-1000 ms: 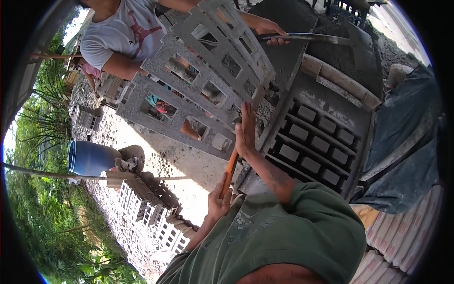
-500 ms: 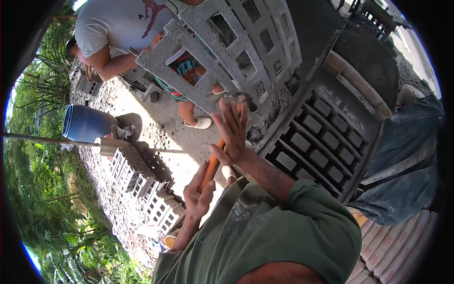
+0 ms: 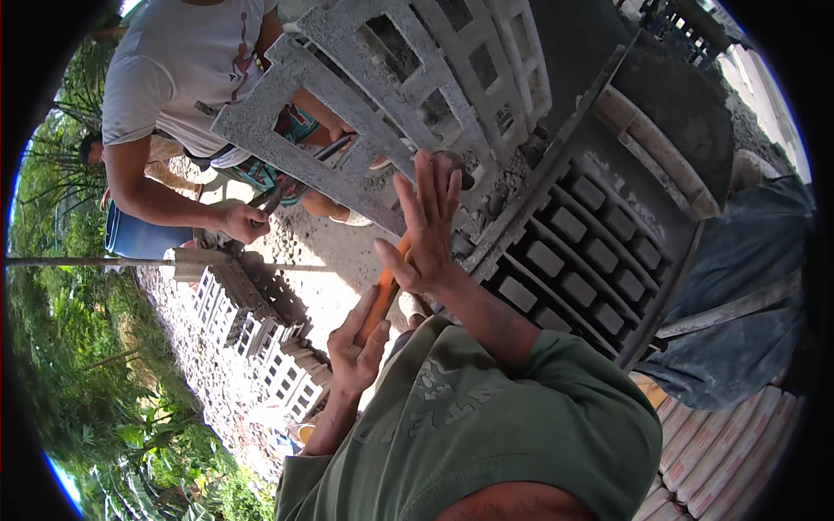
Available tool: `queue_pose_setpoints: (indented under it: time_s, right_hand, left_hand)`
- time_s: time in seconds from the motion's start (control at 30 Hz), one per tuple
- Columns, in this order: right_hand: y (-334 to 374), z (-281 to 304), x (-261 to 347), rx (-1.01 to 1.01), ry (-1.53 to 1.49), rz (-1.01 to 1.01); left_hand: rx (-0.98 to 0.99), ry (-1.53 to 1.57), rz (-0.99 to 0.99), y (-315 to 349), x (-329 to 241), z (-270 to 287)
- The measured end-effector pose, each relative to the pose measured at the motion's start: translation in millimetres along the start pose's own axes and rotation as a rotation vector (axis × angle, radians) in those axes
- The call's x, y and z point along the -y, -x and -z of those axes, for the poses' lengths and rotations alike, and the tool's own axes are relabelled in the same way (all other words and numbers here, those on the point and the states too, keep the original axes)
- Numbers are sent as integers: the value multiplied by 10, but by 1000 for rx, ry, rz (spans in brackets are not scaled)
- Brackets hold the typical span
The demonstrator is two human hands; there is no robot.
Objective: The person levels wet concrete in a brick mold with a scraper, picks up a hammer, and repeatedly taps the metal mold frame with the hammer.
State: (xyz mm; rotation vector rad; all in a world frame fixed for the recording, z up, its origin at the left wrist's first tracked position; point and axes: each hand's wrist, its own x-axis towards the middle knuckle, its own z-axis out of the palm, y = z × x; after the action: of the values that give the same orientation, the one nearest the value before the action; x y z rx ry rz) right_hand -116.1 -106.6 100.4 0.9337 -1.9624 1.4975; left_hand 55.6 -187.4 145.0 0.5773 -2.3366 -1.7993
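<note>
My left hand [image 3: 354,352] is wrapped round the orange handle [image 3: 382,293] of a hammer. The dark, rounded hammer head [image 3: 467,171] shows partly behind my right fingers. My right hand [image 3: 423,234] lies along the upper handle with its fingers stretched out, and I cannot tell whether its palm touches the handle. Just beyond stand grey hollow concrete pieces [image 3: 347,126] with rectangular openings, in a leaning row. To the right of my right hand is a dark mould [image 3: 565,260] with several rectangular blocks in rows.
A co-worker in a white shirt [image 3: 178,69] bends behind the concrete pieces, one hand [image 3: 246,223] on a dark bar. Stacked hollow blocks [image 3: 261,326] and a blue barrel [image 3: 143,233] stand left. A dark tarp [image 3: 738,304] and stacked bags [image 3: 725,451] are at right.
The co-worker has shifted left and nearer, an arm reaching down toward a dark bar. The nearest concrete piece has moved left. My hands have shifted slightly, still at the hammer.
</note>
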Motion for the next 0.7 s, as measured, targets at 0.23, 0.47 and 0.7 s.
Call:
queue_pose_setpoints:
  time_s: [0.23, 0.47, 0.7]
  right_hand:
    - [-388, 238, -542, -88, -47, -40]
    - [-425, 252, -474, -130, -27, -9]
    - [-882, 544, -1078, -198, -57, -60]
  left_hand:
    - [62, -16, -134, -553, -121, -439]
    - [66, -34, -19, -510, -286, -373]
    - [89, -12, -159, -1138, -485, -922]
